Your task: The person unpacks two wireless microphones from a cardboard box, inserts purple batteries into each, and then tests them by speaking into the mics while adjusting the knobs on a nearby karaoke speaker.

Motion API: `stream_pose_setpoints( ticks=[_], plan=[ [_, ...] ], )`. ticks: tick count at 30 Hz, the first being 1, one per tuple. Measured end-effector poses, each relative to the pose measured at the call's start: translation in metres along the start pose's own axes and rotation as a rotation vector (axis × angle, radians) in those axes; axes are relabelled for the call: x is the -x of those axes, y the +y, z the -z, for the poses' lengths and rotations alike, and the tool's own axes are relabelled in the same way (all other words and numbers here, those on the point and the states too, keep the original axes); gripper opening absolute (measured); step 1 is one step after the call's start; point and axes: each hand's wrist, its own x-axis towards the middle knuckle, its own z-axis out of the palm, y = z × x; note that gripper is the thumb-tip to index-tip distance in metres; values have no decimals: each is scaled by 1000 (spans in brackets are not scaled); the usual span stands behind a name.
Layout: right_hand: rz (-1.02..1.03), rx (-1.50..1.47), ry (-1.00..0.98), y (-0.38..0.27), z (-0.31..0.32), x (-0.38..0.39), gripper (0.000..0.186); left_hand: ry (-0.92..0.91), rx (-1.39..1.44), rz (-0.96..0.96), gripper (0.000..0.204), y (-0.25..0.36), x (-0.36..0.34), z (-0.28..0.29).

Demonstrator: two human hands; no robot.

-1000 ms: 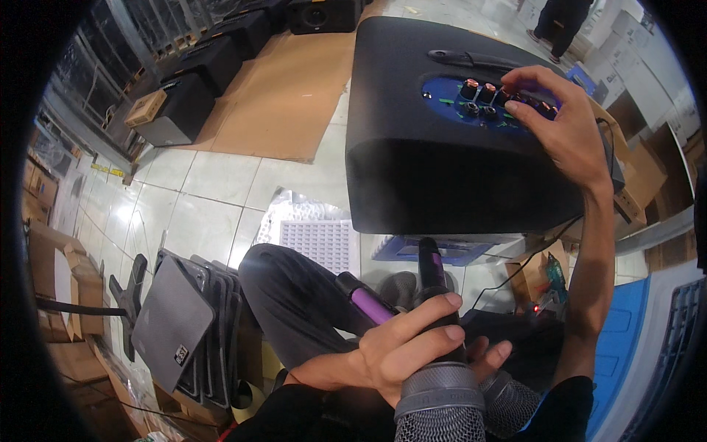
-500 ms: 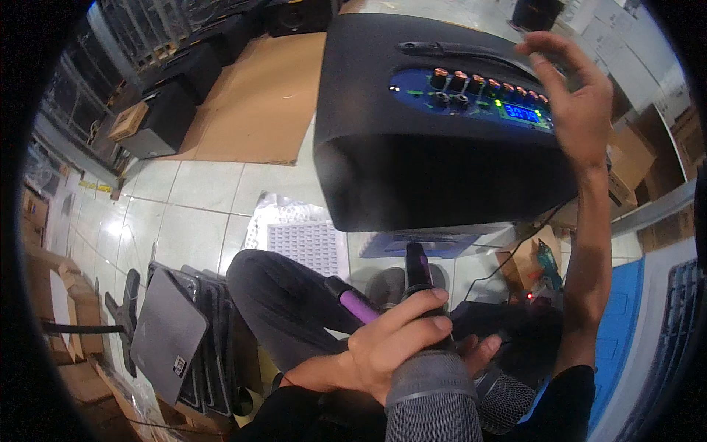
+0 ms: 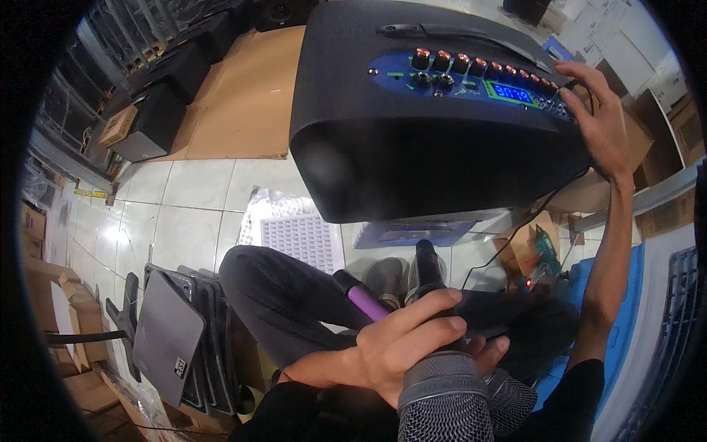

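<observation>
My left hand (image 3: pixel 401 345) is closed around two microphones. One microphone has a black body and a grey mesh head (image 3: pixel 445 405) close to me; the other shows a purple handle (image 3: pixel 368 303), its head partly behind the first. Before me stands a big black speaker (image 3: pixel 434 166) with a lit blue control panel (image 3: pixel 398 77) on top, holding a row of copper-coloured knobs (image 3: pixel 462 63) and a display (image 3: pixel 512 92). At the panel's right end, the thumb and fingers of my right hand (image 3: pixel 605 121) pinch a knob mostly hidden by them.
A carry handle (image 3: pixel 427 31) lies along the speaker's top. Stacked grey panels (image 3: pixel 169 331) lean at lower left. Cardboard (image 3: pixel 243 103) covers the floor beside more black speakers (image 3: pixel 151 121). A dark cable (image 3: pixel 508 239) runs down at right, near a blue case (image 3: pixel 589 317).
My right hand has come down from above the panel onto a knob at its right end. The speaker sits slightly higher and further left in view. My left hand keeps both microphones.
</observation>
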Motion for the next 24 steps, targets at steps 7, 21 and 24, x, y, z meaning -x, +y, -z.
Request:
stream_pose_setpoints(
  ticks=[7, 21, 24],
  plan=[
    [16, 12, -57, 5, -3, -3, 30, 9, -96, 2, 40, 4, -2, -6],
    [-83, -75, -61, -5, -6, -5, 29, 19, -55, -26, 40, 1, -3, -4],
    [-88, -87, -65, -3, -7, -5, 29, -37, -111, -90, 40, -2, -5, -3]
  ],
)
